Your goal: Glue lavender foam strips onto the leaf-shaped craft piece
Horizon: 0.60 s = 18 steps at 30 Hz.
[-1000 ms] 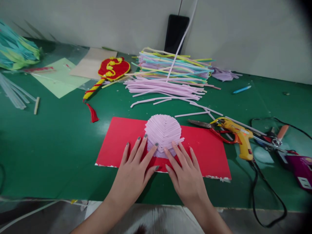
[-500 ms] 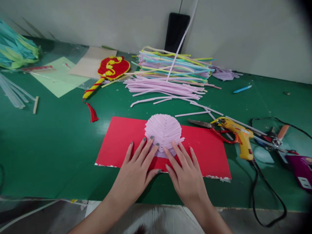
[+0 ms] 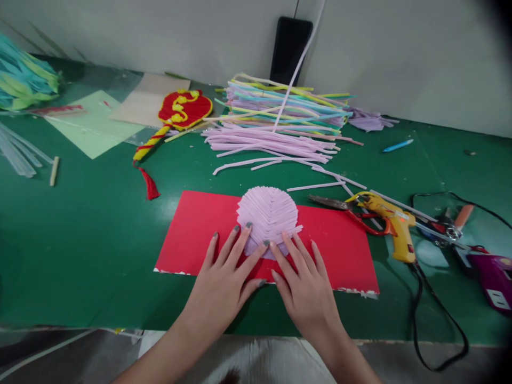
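A round lilac piece (image 3: 269, 210), covered in slanted pipe cleaner strips that meet in a V pattern, lies on a red sheet (image 3: 340, 245) with worn white edges. My left hand (image 3: 228, 272) rests spread, its fingertips on the piece's lower left and on the sheet. The index fingertip touches the lower middle of the strips. My right hand (image 3: 306, 277) lies with fingers apart on the lower right, beside a strip end that juts past the rim. Part of the lower rim is hidden by the fingers.
Scissors (image 3: 352, 208) and a yellow glue gun (image 3: 394, 221) lie right of the sheet, the blades over its edge. Lilac pipe cleaners (image 3: 272, 144) and a mixed pile (image 3: 288, 109) are behind. A red and yellow fan (image 3: 186, 109), a phone (image 3: 291, 50) and a blue pen (image 3: 398, 146) surround them.
My left index finger has slid right along the strips, close to the right index fingertip. The right hand stays nearly still.
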Available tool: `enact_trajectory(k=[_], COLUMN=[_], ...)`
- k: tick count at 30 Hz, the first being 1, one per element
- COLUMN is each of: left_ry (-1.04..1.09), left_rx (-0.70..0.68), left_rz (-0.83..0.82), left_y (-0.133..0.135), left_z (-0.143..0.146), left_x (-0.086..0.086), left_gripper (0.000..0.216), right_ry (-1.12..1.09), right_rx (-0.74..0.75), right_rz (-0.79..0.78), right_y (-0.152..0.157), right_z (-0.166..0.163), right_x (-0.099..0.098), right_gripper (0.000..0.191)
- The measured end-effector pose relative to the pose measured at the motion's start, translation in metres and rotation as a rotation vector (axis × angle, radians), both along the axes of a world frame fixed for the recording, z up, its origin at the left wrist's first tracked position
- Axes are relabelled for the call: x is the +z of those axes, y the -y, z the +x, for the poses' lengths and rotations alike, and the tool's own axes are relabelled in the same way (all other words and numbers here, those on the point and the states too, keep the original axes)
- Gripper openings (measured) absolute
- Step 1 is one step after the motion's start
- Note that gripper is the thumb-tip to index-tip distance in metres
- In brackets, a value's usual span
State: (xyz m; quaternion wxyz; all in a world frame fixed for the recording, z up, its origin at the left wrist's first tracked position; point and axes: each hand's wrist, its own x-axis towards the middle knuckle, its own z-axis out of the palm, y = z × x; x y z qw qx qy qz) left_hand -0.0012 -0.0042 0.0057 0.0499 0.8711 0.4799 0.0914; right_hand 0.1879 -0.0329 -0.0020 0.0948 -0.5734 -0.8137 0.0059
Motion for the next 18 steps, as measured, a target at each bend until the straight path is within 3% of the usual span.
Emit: enact_trajectory(k=[18], left_ry=[-0.019], left_rx=[-0.01], left_rz=[0.017], left_y=[0.0019], left_z=[-0.0015], left_x=[-0.0014], left_gripper=[0.048], right_ry=[-0.028], right_rx=[-0.061], right_rz=[-0.027], right_y=[-0.0072], right_z=[-0.0002], right_x=[0.0019], right_gripper=[0.062])
